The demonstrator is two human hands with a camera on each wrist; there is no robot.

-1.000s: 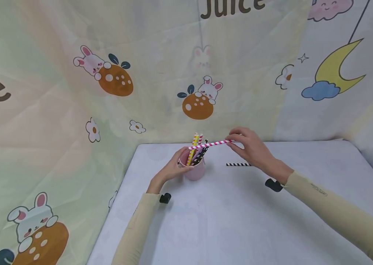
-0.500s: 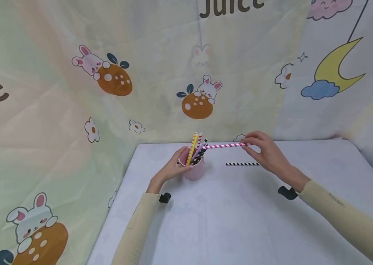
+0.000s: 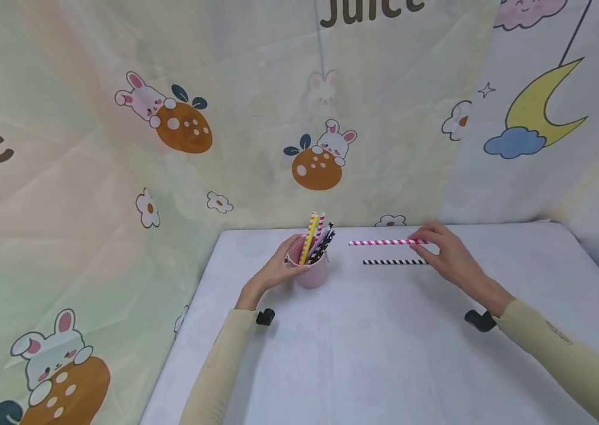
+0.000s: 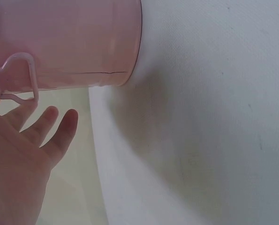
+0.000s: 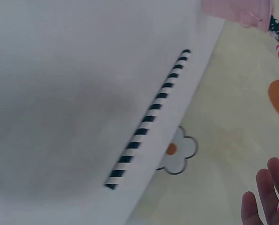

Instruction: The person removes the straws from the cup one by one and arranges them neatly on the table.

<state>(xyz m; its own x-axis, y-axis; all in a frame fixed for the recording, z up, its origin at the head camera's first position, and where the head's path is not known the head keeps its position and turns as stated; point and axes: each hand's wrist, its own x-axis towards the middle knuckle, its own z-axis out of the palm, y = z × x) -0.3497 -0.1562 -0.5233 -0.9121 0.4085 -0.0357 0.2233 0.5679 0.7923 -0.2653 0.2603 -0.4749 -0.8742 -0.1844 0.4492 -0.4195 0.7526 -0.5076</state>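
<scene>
While the person's left hand (image 3: 274, 270) holds the pink cup (image 3: 314, 278) at its rim and side, thumb on the near face, I see from my distant seat that the right hand (image 3: 452, 258) pinches a pink-and-white striped straw (image 3: 379, 242) near one end. That thumb and fingertips are closed down to the straw's thickness, and its free end points from the right hand toward the cup, short of touching it. From the left wrist camera I make out the last three fingers of the left hand spread loosely by the cup's wire handle (image 4: 33, 75).

Just on the person's side of the pinched straw, I have a black-and-white striped straw (image 3: 392, 262) lying on the bench (image 3: 363, 354), between the two hands and close under the right one. Inside the cup, beside the left hand's fingers, a yellow-and-white straw (image 3: 308, 237), a red-and-white straw (image 3: 321, 222), a lilac straw (image 3: 322, 239) and black straws with white spots (image 3: 325, 248) lean at different slants; I cannot tell how many there are in all. Beyond both hands I see a backdrop (image 3: 257, 118) printed with rabbits and flowers.
</scene>
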